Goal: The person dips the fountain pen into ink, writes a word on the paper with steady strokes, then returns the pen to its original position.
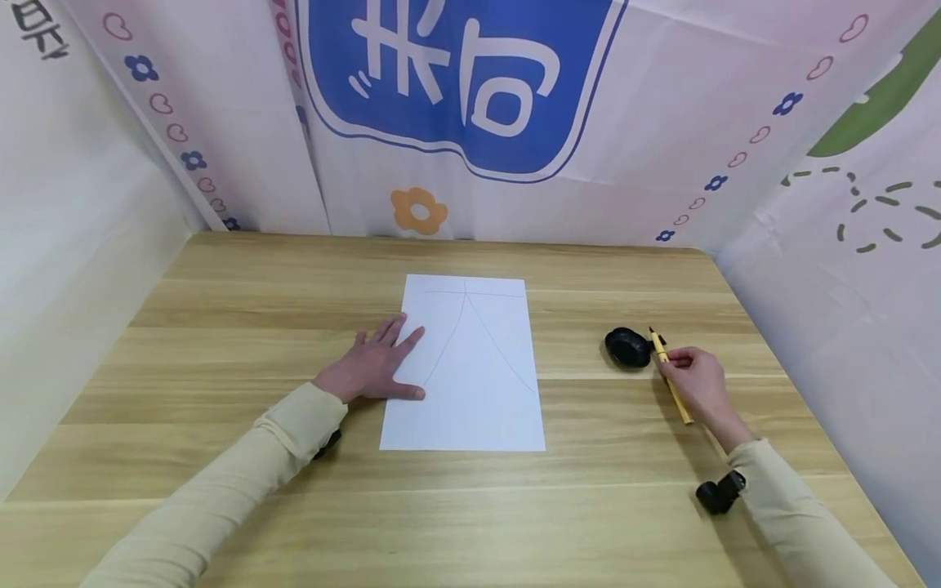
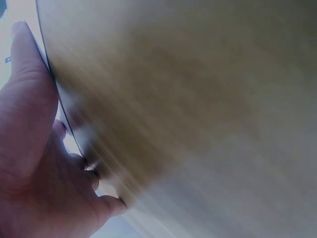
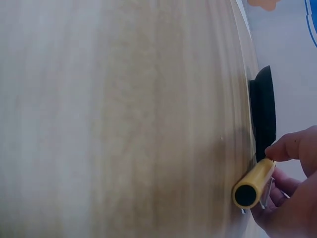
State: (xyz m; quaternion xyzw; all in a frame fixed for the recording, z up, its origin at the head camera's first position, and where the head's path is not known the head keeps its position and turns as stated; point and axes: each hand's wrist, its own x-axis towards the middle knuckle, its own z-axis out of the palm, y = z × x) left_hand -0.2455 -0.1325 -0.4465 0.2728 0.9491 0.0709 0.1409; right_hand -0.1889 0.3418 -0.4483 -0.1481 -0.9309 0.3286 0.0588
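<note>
A white sheet of paper point(image 1: 485, 408) lies on the table, bearing thin lines: a horizontal stroke, a short vertical one and two curves spreading downward. Over its left edge my left hand point(image 1: 371, 366) rests with fingers spread; the left wrist view shows the thumb point(image 2: 27, 54) along that edge. To the right, my right hand point(image 1: 698, 382) pinches a slim yellow brush pen point(image 1: 678, 400) between thumb and fingers. Its dark tip points away, beside a small black dish point(image 1: 627, 347). In the right wrist view the brush pen point(image 3: 261, 174) shows its dark rear end, with the dish point(image 3: 263, 106) beyond.
The wooden table point(image 1: 220, 327) meets a printed cloth backdrop point(image 1: 588, 204) at its far edge, and cloth walls rise on both sides. A black wrist camera point(image 1: 720, 492) sits by the right sleeve. Bare wood lies between paper and dish.
</note>
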